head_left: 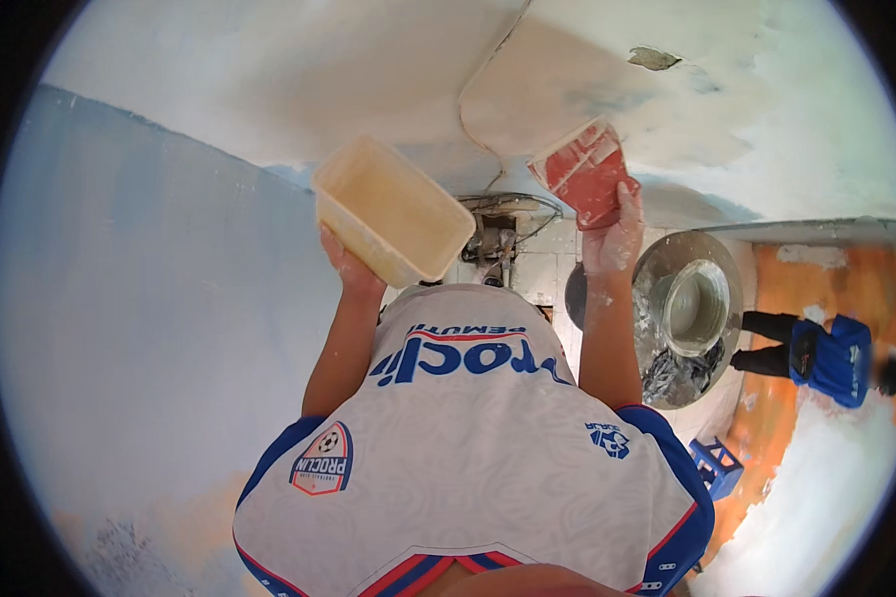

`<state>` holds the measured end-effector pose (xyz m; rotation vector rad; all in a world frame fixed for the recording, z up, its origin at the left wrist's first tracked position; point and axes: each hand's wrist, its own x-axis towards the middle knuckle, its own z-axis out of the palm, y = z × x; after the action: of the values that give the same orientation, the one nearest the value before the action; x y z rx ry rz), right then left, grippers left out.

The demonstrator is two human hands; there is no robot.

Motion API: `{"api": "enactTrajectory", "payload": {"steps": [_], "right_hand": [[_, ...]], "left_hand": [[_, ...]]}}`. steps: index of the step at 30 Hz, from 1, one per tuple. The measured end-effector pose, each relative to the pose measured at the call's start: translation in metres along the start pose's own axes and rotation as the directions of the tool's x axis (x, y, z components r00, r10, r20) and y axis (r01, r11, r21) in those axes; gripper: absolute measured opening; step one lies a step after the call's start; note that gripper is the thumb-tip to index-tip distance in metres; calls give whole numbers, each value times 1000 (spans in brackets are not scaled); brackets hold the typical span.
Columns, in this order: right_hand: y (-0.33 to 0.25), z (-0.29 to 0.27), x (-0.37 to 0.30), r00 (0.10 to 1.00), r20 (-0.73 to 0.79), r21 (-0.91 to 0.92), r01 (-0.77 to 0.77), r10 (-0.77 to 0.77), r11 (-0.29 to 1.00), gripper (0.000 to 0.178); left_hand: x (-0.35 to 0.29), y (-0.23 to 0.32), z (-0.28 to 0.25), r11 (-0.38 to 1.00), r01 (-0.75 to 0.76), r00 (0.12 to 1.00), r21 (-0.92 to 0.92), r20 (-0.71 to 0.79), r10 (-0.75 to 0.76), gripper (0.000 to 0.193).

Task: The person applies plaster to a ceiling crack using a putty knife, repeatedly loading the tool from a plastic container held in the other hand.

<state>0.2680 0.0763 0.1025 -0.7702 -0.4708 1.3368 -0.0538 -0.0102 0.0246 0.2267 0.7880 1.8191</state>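
Note:
My left hand (351, 267) is closed around the near left side of a cream rectangular plastic tub (370, 247). The tub is tilted, its opening showing pale smears inside; whether it holds filler, I cannot tell. On the right, my right hand (617, 237) grips a red flat plaster spreader (592, 189), thumb on its side. White filler coats parts of the spreader, mostly toward its far edge. It is raised in front of the pale wall (567, 70); whether it touches the wall, I cannot tell. White specks dot my right hand and forearm.
A thin cable (463, 99) runs down the wall, which has a chipped hole (655, 58). Pipes and wires (493, 244) lie low ahead. To the right are a round basin-like surface (667, 390) bearing a bucket (695, 308), a blue stool (717, 468) and a person in blue (834, 360).

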Motion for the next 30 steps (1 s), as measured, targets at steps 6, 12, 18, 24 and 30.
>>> {"api": "enactTrajectory", "payload": {"steps": [6,12,18,24,30], "right_hand": [[-47,38,-19,970,172,-79,187,-171,979,19],[-60,81,-44,615,663,-451,783,-427,428,19],[-52,96,-42,425,875,-349,886,-232,307,23],[-78,83,-45,378,907,-300,888,-186,348,24],[-109,68,-18,406,900,-315,858,-159,406,20]], "left_hand": [[-1,-27,47,996,-57,991,-64,117,64,79],[-4,-45,93,978,-208,967,28,157,201,76],[-14,-57,113,983,-182,980,-27,72,183,67],[-16,-71,112,969,-246,966,15,88,244,75],[-30,-73,107,966,-251,968,-67,-24,250,80]]}}
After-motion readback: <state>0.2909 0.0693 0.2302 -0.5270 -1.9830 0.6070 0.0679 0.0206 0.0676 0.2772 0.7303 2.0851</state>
